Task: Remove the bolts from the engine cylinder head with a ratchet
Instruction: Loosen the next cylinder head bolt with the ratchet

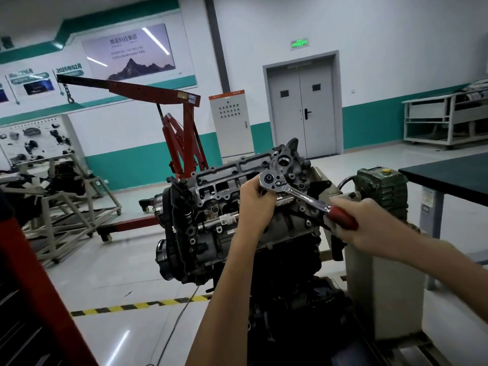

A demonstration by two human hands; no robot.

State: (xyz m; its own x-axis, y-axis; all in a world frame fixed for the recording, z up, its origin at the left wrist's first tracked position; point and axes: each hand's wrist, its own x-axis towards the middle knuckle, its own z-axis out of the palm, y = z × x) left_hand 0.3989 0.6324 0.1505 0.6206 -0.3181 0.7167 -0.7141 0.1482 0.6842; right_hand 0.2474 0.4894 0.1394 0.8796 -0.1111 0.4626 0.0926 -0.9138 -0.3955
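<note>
The engine cylinder head [224, 180], grey cast metal with many openings, sits on top of a dark engine mounted on a stand in the middle of the view. A chrome ratchet [290, 190] with a red handle lies above the head's near right part. My left hand [254, 204] is closed around the part below the ratchet's round head, hiding the socket and any bolt under it. My right hand [369, 223] grips the red handle [342, 217] at the right.
A red engine crane [182, 133] stands behind the engine on the left. A grey engine stand with a green gearbox [380, 188] is at the right, beside a dark-topped table [449, 178]. A red tool cabinet edge [31, 286] is at the near left. A yellow-black floor stripe [137, 305] runs below.
</note>
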